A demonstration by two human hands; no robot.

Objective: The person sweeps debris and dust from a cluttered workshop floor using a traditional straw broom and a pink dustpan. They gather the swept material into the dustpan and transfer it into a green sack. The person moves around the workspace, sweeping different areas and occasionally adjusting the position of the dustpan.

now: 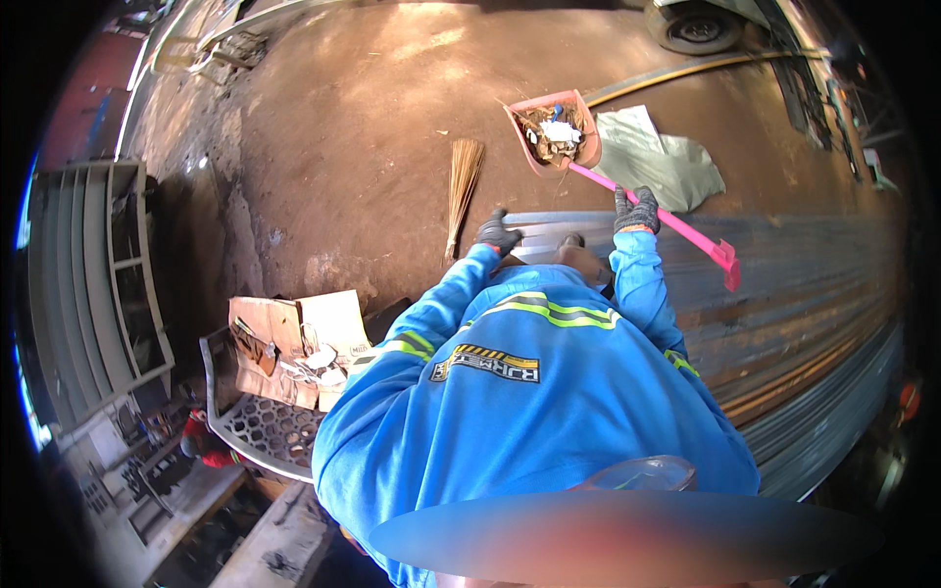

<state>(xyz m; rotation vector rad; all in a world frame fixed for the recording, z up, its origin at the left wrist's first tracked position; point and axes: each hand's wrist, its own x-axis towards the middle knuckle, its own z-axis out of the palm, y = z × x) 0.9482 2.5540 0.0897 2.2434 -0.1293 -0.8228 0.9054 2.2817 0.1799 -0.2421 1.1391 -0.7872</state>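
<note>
My right hand (637,210), in a dark grey glove, is closed around the bright pink handle (694,235) of a long-handled dustpan. Its salmon-pink pan (588,137) is out in front, holding dry leaves, white scraps and a bit of blue. My left hand (498,233), gloved the same way, holds nothing; its fingers are apart near the ends of long metal bars (559,223). Just left of that hand, a stick broom (464,191) lies on the dirt floor with its bristles pointing away. A pale sack (667,167) lies flat beside the pan.
Stacked long metal bars (784,323) stretch away to my right. A metal chair (265,426) at my left carries cardboard (338,318) and small items. A long yellowish bar (706,67) and a vehicle wheel (698,31) are at the far right. A grey slatted frame (88,284) stands far left.
</note>
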